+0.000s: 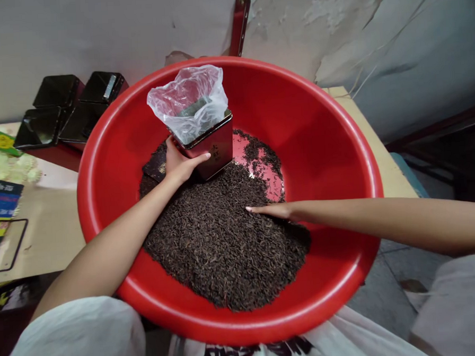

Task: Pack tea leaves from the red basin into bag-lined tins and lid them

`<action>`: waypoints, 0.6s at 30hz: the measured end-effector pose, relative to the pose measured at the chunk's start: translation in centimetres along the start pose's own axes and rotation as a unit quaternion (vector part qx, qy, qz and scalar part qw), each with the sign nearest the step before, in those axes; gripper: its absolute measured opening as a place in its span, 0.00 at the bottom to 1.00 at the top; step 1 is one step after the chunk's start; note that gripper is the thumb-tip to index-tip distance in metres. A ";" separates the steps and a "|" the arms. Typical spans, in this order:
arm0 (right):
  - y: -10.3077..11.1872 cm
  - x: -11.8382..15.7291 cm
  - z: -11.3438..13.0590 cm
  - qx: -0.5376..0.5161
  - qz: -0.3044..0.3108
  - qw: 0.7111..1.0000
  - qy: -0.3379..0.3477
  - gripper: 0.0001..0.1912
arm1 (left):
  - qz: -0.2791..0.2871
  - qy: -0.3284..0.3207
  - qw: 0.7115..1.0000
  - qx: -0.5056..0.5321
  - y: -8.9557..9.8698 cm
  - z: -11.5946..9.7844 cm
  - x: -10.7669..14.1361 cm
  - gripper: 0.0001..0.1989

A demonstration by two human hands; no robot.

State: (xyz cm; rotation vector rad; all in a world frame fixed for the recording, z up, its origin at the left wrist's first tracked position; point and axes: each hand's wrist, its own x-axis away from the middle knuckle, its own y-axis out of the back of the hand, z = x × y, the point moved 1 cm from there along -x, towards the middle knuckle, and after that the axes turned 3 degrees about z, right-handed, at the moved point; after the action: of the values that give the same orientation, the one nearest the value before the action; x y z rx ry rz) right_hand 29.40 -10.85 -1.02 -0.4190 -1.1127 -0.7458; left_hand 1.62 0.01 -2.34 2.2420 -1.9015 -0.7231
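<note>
A large red plastic basin [318,126] holds a heap of dark, loose tea leaves [220,237]. My left hand [180,162] grips the near left corner of a dark red tea tin [215,147], its thumb lying along the front face. The tin stands tilted in the basin on the leaves. A clear plastic bag [194,103] lines the tin and flares out over its mouth; some dark contents show inside. My right hand [271,211] rests edge-on in the right side of the heap, fingers stretched out, pointing left. Its palm side is hidden.
Beside the tin, a dark flat piece with gold marking [155,166] lies on the leaves. Several dark lidded tins [39,130] stand left of the basin on a pale table [56,209]. A long dark red object [239,24] leans against the peeling wall behind.
</note>
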 end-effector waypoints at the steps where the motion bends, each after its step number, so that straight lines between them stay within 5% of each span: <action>1: -0.4 0.3 -0.2 -0.032 0.016 0.999 -0.023 0.28 | 0.003 0.002 1.000 -0.003 0.0 -0.2 0.1 0.50; 8: -3.7 2.1 -0.4 -0.270 0.076 0.960 0.006 0.29 | 0.008 -0.004 1.000 -0.001 -0.2 -0.8 0.1 0.52; 18: -5.3 0.9 1.5 -0.310 0.090 0.946 -0.005 0.22 | 0.021 -0.034 0.999 -0.016 0.2 -0.6 -0.2 0.53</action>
State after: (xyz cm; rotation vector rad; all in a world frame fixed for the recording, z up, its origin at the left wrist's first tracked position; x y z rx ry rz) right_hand 24.77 -13.83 0.11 -1.0449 -0.8147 -0.9239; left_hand 1.67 0.06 -1.70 2.1799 -1.9456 -0.8270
